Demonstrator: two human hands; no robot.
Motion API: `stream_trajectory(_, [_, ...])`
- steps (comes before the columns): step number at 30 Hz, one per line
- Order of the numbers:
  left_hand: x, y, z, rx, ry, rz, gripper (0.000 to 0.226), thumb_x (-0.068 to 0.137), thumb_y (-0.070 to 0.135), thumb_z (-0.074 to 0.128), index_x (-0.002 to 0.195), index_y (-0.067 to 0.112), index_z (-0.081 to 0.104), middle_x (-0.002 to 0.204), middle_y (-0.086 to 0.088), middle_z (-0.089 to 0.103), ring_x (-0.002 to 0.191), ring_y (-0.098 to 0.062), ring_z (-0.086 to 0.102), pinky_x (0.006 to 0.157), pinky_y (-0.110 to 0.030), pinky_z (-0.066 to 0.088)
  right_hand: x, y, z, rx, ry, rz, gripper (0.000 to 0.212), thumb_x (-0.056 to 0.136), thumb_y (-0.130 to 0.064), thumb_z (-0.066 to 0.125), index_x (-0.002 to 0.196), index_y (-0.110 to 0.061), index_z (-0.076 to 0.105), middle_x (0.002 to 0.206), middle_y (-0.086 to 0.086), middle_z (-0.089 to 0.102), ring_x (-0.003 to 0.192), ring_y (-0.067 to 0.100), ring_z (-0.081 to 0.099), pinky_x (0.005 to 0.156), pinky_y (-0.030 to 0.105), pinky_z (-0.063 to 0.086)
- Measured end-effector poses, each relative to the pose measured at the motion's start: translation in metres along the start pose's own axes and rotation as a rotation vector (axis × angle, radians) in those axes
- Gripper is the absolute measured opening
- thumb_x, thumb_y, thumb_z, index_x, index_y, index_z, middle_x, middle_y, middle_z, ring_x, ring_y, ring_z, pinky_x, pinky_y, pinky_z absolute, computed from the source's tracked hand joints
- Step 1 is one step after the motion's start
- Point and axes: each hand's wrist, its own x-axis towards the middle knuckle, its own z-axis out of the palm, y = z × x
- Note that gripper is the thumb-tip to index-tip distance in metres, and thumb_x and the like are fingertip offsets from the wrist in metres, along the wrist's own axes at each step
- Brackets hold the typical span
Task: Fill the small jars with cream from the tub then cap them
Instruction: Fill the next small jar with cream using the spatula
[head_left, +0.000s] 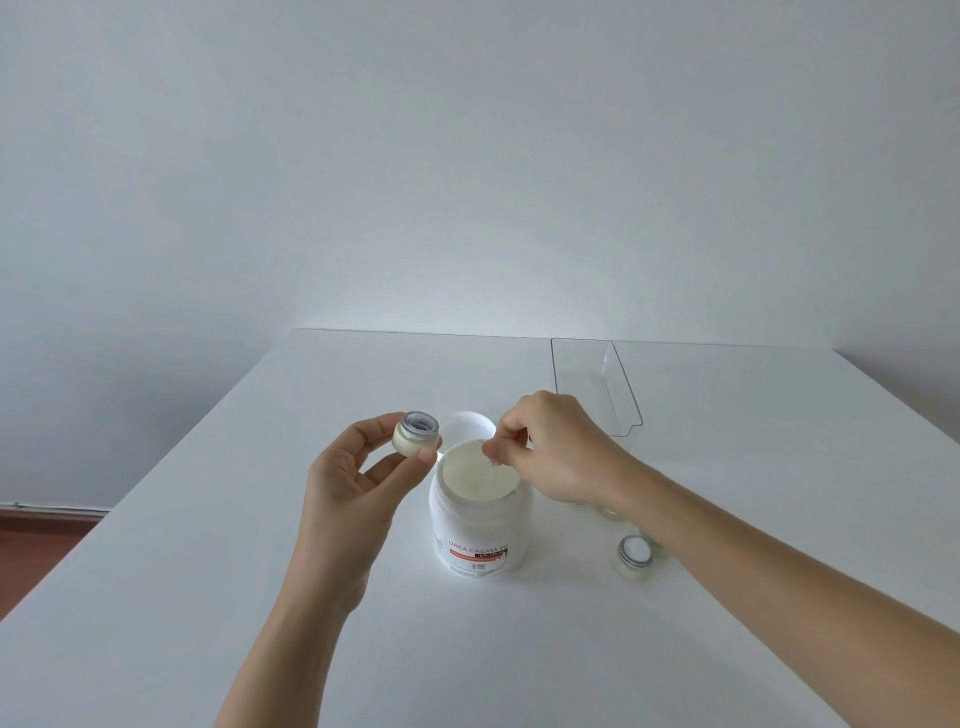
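l hand (358, 467) pinches open jar (416, 437); r hand (561, 452) pinches clear spatula (492, 470) in tub (480, 514).

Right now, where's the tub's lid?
In the head view the round white lid lies on the white table just behind the open white cream tub, between the two hands, partly hidden by the tub.

The cream tub (475, 512) stands open on the table (208, 519), its lid (467, 423) just behind it. Left of the tub, the left hand (353, 467) holds an uncapped small jar (415, 434) above the table. The right hand (550, 447) pinches a clear spatula (491, 470) that dips into the tub. Right of the tub stands another open jar (632, 558), and behind that a clear bin (597, 384).
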Motion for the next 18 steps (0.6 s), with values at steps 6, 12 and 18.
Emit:
stream_trajectory(6, [0.002,-0.002,-0.001,0.007,0.007,0.001,0.025,0.084,0.001,0.071,0.106,0.013,0.069,0.104,0.0,0.078,0.098,-0.015,0.075,0.084,-0.022,0.054,0.002,0.009,-0.012,0.133,0.003,0.155,0.031,0.092,-0.026,0.06,0.079,-0.001,0.072,0.033,-0.021,0.046,0.035,0.003,0.036,0.044,0.016,0.03])
stream_trajectory(12, [0.002,-0.004,0.001,0.023,0.022,0.014,0.031,0.079,-0.002,0.076,0.107,0.008,0.067,0.103,-0.001,0.078,0.089,-0.013,0.076,0.07,-0.009,0.052,0.005,0.02,-0.029,0.298,0.042,0.319,0.026,0.092,-0.029,0.06,0.077,-0.012,0.073,0.058,-0.005,0.05,0.069,0.015,0.046,0.065,0.026,0.038])
stream_trajectory(18, [0.004,-0.007,0.007,0.148,0.081,0.027,0.034,0.073,-0.001,0.083,0.097,0.017,0.068,0.094,0.008,0.079,0.082,-0.01,0.077,0.065,-0.009,0.053,0.011,0.022,-0.049,0.429,0.038,0.412,0.023,0.091,-0.029,0.062,0.072,-0.018,0.069,0.071,-0.007,0.054,0.063,0.009,0.041,0.054,0.018,0.027])
